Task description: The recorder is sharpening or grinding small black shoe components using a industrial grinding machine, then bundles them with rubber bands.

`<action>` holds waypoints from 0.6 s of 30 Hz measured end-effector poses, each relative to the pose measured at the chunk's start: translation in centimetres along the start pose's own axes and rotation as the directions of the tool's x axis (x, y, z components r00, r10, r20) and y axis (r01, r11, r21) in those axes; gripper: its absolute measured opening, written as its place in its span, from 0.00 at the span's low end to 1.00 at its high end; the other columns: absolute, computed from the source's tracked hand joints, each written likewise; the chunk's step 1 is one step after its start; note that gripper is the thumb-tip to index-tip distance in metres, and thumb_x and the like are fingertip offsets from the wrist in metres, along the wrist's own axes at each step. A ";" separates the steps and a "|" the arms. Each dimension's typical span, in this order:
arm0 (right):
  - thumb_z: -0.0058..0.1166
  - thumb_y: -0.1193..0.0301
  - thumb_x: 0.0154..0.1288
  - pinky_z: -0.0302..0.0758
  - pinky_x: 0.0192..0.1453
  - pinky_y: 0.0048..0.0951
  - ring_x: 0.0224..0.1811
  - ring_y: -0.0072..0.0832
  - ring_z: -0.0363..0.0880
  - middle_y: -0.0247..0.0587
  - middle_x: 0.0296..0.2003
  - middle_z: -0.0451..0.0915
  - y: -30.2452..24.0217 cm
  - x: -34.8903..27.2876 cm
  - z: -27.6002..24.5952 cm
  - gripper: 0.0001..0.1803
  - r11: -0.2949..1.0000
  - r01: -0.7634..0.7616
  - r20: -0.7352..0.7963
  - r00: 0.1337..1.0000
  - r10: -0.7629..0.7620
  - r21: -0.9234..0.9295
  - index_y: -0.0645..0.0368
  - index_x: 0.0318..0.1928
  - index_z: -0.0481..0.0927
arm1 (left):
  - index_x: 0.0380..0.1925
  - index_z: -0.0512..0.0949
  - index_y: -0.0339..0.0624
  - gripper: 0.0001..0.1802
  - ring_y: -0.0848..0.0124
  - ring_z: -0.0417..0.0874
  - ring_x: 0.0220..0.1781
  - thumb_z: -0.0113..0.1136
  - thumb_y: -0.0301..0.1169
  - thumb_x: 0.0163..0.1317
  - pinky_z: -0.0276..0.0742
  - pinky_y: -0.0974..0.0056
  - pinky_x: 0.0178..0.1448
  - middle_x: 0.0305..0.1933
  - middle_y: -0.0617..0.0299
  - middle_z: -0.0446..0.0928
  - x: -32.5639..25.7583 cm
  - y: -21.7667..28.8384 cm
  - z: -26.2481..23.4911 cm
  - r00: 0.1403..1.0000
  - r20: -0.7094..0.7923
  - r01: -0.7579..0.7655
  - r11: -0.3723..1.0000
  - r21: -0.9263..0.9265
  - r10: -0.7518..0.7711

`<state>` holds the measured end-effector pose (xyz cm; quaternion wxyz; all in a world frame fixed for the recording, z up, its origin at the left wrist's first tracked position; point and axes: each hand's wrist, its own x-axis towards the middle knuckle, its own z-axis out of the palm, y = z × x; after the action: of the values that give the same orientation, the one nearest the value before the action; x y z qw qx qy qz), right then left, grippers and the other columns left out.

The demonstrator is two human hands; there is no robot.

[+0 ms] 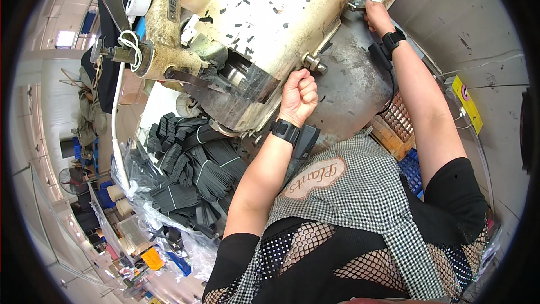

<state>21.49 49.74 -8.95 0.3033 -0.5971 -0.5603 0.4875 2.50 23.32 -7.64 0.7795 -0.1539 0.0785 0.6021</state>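
Before me stands a worn cream machine (264,14), its flat bed strewn with small black scraps. My left hand (298,95) is curled into a fist at the bed's near edge, just below a round metal knob (316,63). Whatever its fingers may hold is hidden. Farther right, my right hand (378,17) is closed beside a small metal fitting (356,4) at the bed's far end; its grip is hidden too. Both wrists wear black bands. Black strips (216,177), tied in several bundles, lie below the machine's left end.
Clear plastic sheeting (146,202) surrounds the bundles. A grey metal surface (349,73) curves under the machine bed. At the right, a wall carries a yellow box (467,104) with a cable. A blue basket (410,171) stands beside my apron. A white cable (116,129) hangs at the left.
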 end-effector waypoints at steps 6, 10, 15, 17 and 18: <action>0.37 0.60 0.65 0.68 0.17 0.36 0.11 0.33 0.68 0.43 0.16 0.72 -0.3 -0.3 0.1 0.23 1.000 0.007 -0.012 1.000 -0.006 0.017 0.67 0.24 0.73 | 0.22 0.67 0.45 0.13 0.82 0.47 0.13 0.57 0.30 0.65 0.43 0.75 0.14 0.15 0.76 0.49 0.0 -1.1 2.8 0.930 -0.332 -0.085 0.972 0.221 0.157; 0.37 0.59 0.65 0.68 0.17 0.36 0.12 0.33 0.68 0.43 0.16 0.72 -0.5 -0.4 0.1 0.23 0.999 -0.015 -0.027 1.000 0.016 0.028 0.67 0.25 0.73 | 0.21 0.65 0.47 0.15 0.82 0.46 0.11 0.58 0.31 0.64 0.42 0.74 0.13 0.13 0.75 0.49 1.0 -1.1 3.5 0.761 -0.602 -0.121 0.964 0.237 0.243; 0.38 0.59 0.64 0.68 0.16 0.36 0.11 0.32 0.69 0.43 0.16 0.73 0.0 0.0 0.1 0.23 1.000 -0.008 -0.006 1.000 0.008 0.027 0.68 0.25 0.74 | 0.21 0.64 0.48 0.14 0.82 0.47 0.11 0.56 0.29 0.64 0.42 0.74 0.12 0.13 0.76 0.49 0.4 -0.7 2.4 0.872 -0.448 -0.128 0.976 0.177 0.195; 0.38 0.59 0.64 0.68 0.16 0.36 0.11 0.33 0.69 0.43 0.16 0.73 0.0 0.0 0.1 0.23 1.000 -0.001 -0.009 1.000 0.001 0.029 0.68 0.24 0.74 | 0.24 0.67 0.44 0.12 0.83 0.47 0.12 0.56 0.30 0.64 0.42 0.75 0.13 0.15 0.76 0.49 0.2 -0.5 1.9 0.917 -0.365 -0.115 0.983 0.146 0.161; 0.38 0.59 0.64 0.68 0.16 0.36 0.11 0.32 0.69 0.43 0.16 0.73 0.1 0.1 0.1 0.23 1.000 -0.006 -0.011 1.000 0.006 0.025 0.68 0.24 0.73 | 0.24 0.67 0.44 0.12 0.83 0.47 0.12 0.56 0.30 0.64 0.42 0.75 0.13 0.15 0.76 0.49 0.1 -0.5 1.7 0.917 -0.364 -0.114 0.983 0.146 0.160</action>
<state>21.42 49.81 -9.12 0.3126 -0.5976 -0.5507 0.4919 2.86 23.91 -5.98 0.7138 -0.2123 0.2729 0.6090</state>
